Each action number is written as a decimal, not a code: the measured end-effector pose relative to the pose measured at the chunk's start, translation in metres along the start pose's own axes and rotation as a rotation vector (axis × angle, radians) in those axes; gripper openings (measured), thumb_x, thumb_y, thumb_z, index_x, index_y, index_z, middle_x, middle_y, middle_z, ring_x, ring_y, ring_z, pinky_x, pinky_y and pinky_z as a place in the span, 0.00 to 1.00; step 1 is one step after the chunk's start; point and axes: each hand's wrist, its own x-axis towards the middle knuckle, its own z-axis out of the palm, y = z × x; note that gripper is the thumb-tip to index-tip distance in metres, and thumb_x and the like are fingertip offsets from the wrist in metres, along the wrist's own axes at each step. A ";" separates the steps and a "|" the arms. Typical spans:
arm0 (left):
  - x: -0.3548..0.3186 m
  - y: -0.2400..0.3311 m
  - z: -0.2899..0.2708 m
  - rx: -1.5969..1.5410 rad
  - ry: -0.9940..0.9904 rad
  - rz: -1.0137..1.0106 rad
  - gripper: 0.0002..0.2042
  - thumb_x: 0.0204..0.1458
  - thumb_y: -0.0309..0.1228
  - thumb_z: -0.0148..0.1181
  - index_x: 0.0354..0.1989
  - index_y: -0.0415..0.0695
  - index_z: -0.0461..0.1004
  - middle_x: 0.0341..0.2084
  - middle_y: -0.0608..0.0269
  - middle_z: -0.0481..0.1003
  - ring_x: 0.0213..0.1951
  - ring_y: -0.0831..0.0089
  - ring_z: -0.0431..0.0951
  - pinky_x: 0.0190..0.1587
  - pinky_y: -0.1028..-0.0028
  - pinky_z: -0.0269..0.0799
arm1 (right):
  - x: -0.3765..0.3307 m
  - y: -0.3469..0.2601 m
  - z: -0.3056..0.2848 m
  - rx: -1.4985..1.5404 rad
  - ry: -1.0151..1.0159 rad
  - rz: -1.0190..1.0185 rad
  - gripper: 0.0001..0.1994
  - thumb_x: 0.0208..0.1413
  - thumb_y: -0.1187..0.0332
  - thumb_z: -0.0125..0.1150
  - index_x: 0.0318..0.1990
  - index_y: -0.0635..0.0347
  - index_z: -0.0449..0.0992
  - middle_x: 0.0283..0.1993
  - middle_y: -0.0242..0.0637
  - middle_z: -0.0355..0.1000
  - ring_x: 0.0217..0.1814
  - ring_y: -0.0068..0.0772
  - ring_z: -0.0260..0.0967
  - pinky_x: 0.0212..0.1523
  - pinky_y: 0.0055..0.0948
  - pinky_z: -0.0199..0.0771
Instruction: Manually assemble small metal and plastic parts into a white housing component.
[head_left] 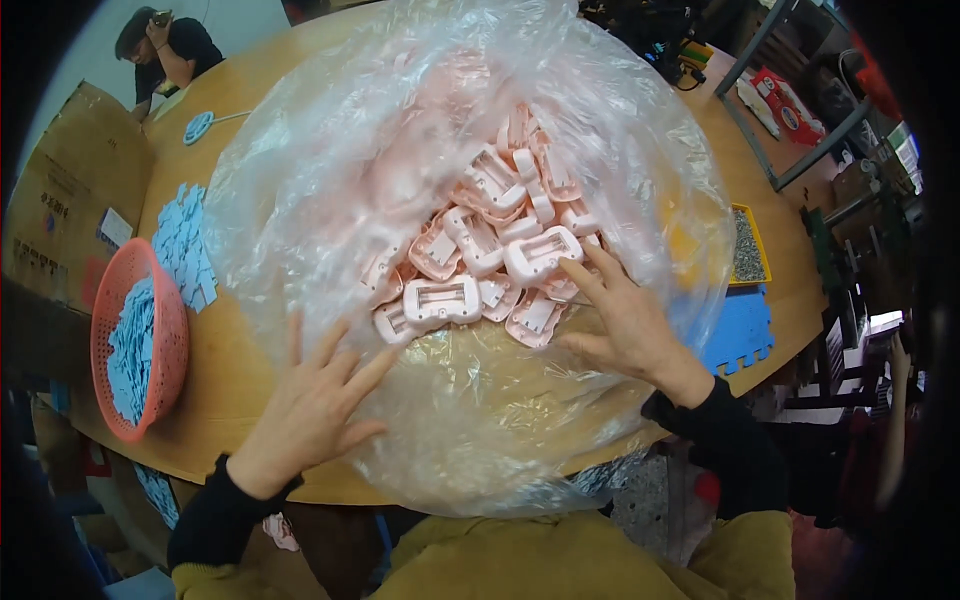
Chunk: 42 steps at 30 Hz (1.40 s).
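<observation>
A large clear plastic bag [640,130] spreads over the table with its mouth toward me. Inside lies a heap of pale pink plastic housings [472,238], several with rectangular battery compartments facing up. My left hand [315,405] is spread, fingers apart, over the bag's near left edge, with one housing [442,300] just beyond its fingertips. On the right, my right hand [628,325] reaches in with its fingers apart, the fingertips by another housing [543,256]; whether they touch it I cannot tell. The back of the heap shows only dimly through the plastic.
A pink basket [180,345] of light blue pieces stands at the left, beside loose blue pieces [182,240] and a cardboard box [75,190]. To the right are a yellow tray [767,265] of small metal parts and a blue foam mat [740,330]. A person [165,55] sits far left.
</observation>
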 end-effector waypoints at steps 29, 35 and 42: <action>0.132 0.026 -0.024 -0.124 0.352 0.072 0.18 0.46 0.37 0.63 0.44 0.43 0.73 0.36 0.55 0.74 0.40 0.57 0.75 0.38 0.64 0.71 | -0.042 0.000 -0.036 0.125 0.010 0.111 0.25 0.46 0.72 0.64 0.55 0.61 0.68 0.52 0.48 0.68 0.50 0.44 0.67 0.46 0.33 0.70; 0.253 0.027 0.013 0.018 0.691 -0.056 0.19 0.46 0.36 0.61 0.47 0.43 0.69 0.43 0.51 0.70 0.45 0.53 0.71 0.45 0.58 0.66 | -0.109 -0.015 -0.094 0.689 1.082 0.144 0.24 0.51 0.74 0.54 0.58 0.64 0.65 0.50 0.37 0.69 0.29 0.17 0.60 0.33 0.17 0.64; 0.254 0.028 0.010 0.079 0.489 -0.175 0.20 0.41 0.39 0.62 0.44 0.43 0.73 0.43 0.52 0.69 0.48 0.55 0.68 0.50 0.54 0.60 | -0.154 -0.007 -0.044 0.839 0.796 0.536 0.11 0.59 0.74 0.53 0.49 0.60 0.74 0.37 0.27 0.71 0.27 0.10 0.58 0.26 0.12 0.59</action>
